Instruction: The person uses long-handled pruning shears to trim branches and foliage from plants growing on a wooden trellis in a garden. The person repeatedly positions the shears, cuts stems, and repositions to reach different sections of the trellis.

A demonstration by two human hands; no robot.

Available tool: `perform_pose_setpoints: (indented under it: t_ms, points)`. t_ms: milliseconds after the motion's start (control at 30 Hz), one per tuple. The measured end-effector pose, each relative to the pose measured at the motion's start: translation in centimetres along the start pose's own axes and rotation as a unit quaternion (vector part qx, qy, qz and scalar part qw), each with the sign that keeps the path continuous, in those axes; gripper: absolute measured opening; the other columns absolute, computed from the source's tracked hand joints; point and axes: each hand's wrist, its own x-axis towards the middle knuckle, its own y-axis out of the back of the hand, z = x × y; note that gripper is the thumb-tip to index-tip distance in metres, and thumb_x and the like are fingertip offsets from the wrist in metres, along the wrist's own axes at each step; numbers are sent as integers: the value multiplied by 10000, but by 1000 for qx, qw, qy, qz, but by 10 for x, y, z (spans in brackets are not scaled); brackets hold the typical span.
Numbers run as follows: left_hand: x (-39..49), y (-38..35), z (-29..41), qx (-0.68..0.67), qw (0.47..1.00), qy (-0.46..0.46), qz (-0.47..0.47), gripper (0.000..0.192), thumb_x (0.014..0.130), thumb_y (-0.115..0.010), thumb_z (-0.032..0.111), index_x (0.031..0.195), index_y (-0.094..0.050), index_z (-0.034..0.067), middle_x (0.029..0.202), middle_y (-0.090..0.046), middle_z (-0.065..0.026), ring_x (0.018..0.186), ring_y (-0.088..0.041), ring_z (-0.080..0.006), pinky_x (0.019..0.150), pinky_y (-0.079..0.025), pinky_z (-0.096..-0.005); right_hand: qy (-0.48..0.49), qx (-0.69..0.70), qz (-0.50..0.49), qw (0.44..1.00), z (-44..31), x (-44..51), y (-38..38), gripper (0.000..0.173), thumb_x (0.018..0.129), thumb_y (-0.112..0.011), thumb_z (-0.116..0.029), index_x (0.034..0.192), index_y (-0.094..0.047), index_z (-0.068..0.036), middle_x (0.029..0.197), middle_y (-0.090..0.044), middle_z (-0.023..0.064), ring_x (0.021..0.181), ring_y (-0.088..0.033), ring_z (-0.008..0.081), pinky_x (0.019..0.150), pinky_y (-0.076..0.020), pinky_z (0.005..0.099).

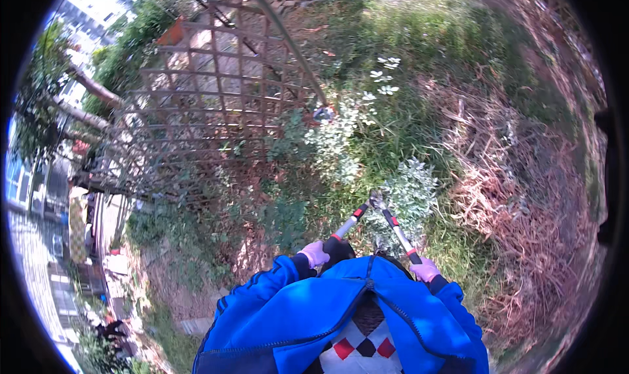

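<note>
A pair of long-handled loppers [350, 224] points away from me, its two silver handles spread in a wide V. My left hand [315, 254], in a pale pink glove, grips the end of the left handle. Around the black end of the right handle closes my right hand [426, 270], gloved the same way. The loppers' head [377, 200] is at the near left edge of a silvery-leaved plant [414, 189]. Whether a stem lies between the blades is too small to tell.
A wooden lattice trellis [223, 79] stands ahead on the left, with a slanting pole [290, 44] beside it. White flowers [385, 81] rise from the grass farther out. Dry cut stalks [496, 207] are heaped on the right. Leafy plants [290, 221] grow at the left.
</note>
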Motion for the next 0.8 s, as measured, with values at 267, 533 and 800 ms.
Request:
perform_pose_setpoints:
  t_ms: [267, 533, 800]
  points:
    - [-79, -85, -101, -266, 957, 89, 70, 320, 669, -647, 240, 923, -606, 49, 819, -661, -145, 774, -653, -299, 662, -498, -402, 109, -240, -64, 963, -75, 43, -26, 298, 669, -693, -240, 855, -630, -17, 644, -617, 84, 531, -593, 173, 509, -462, 330]
    - [-184, -170, -182, -444, 871, 165, 133, 430, 699, -668, 257, 1053, -564, 36, 848, -648, -154, 740, -655, -273, 663, -515, -394, 207, -417, -139, 874, -143, 41, -138, 383, 654, -666, -281, 972, -638, -71, 751, -650, 114, 659, -639, 242, 617, -501, 347]
    - [-228, -245, -241, -470, 806, 238, 268, 438, 719, -646, 269, 1077, -552, 35, 959, -644, -212, 943, -623, -367, 812, -485, -425, 270, -479, -150, 822, -183, 8, -246, 468, 660, -673, -342, 1038, -625, -70, 895, -664, 166, 858, -646, 314, 770, -494, 397]
